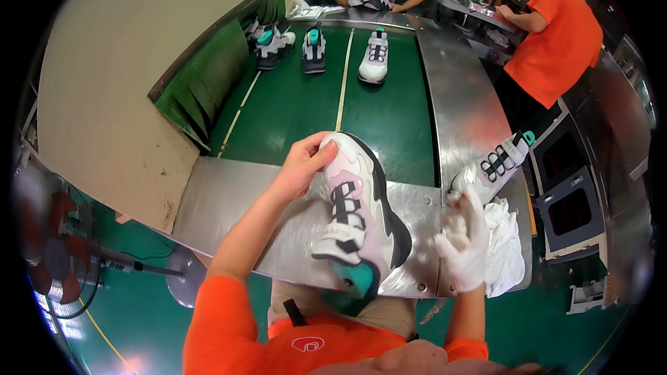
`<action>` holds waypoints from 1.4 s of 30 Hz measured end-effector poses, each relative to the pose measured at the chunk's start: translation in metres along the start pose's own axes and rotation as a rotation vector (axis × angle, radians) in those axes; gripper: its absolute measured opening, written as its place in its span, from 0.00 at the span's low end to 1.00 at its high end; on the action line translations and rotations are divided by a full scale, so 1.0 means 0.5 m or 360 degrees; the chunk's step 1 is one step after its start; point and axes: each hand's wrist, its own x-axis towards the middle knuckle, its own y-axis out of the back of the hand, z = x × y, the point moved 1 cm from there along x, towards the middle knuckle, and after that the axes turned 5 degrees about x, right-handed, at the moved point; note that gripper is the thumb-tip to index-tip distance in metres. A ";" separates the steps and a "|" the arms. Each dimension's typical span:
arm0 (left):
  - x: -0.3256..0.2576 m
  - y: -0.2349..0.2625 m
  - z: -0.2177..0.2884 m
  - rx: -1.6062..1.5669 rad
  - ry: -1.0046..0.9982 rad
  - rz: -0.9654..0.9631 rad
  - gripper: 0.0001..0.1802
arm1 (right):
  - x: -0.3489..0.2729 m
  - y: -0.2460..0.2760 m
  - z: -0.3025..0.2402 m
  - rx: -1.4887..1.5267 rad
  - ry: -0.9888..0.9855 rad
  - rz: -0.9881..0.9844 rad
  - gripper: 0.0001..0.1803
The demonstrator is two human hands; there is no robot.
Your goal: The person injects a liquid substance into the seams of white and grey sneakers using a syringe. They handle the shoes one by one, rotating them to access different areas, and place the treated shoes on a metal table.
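Watching through the head camera, I take the green belt [392, 128] as my landmark and find the held shoe [376, 198] at its near end, toe toward the belt, heel reaching past the near edge of the metal table [240, 191]. The bare left hand [306, 164] grips the toe, thumb on top; its other fingers mostly vanish behind the shoe. I cannot make out whether the sole touches metal.

Right of the belt's near corner, the gloved right hand [468, 250] is blurred, fingers half curled by a pale patch; I cannot tell whether they hold anything. It hides the toe of a second shoe [506, 160], and a white cloth [507, 253] lies beside it.

A beige panel [139, 69] walls the belt's left side, where a green flap [212, 73] partly covers a shoe [251, 30]. For moving, I see a broad green stretch up to three shoes [376, 55] near the belt's far end.
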 end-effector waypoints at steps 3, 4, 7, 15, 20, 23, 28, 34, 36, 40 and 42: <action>0.063 0.018 -0.009 -0.0011 0.0084 0.0339 0.21 | -0.086 0.039 -0.001 0.0474 -0.0422 0.0352 0.51; 0.095 0.022 -0.012 -0.0044 0.0138 0.0453 0.21 | -0.127 0.060 0.026 0.0497 -0.0614 0.0431 0.53; 0.189 0.034 -0.047 -0.0356 0.0223 0.0715 0.28 | -0.202 0.079 0.080 0.0147 -0.0593 0.0469 0.52; 0.563 -0.186 -0.239 -0.1115 0.0312 0.1406 0.34 | -0.247 0.093 0.147 0.0068 -0.0874 0.0469 0.51; 0.632 -0.254 -0.273 -0.0912 0.0321 0.0945 0.32 | -0.315 0.081 0.260 -0.0100 -0.0716 0.0525 0.24; 0.602 -0.236 -0.296 -0.0551 0.0892 0.0447 0.25 | -0.208 0.092 0.092 -0.0183 -0.0535 0.0394 0.50; 0.475 -0.341 -0.187 0.0581 0.0273 -0.0157 0.29 | -0.231 0.074 0.112 0.0190 -0.0690 0.0571 0.48; 0.305 -0.565 -0.145 0.1101 -0.0381 -0.0805 0.59 | -0.192 0.058 0.084 0.0448 -0.0617 0.0602 0.45; 0.285 -0.574 -0.123 0.1248 -0.0283 -0.0687 0.57 | -0.189 0.070 0.080 0.0523 -0.0709 0.0581 0.45; 0.184 -0.475 -0.074 0.1203 -0.0236 -0.0329 0.47 | -0.182 0.118 0.082 0.0643 -0.0708 0.0451 0.39; 0.098 -0.377 -0.037 0.1245 -0.0202 -0.0175 0.46 | -0.183 0.131 0.084 0.0595 -0.0734 0.0398 0.37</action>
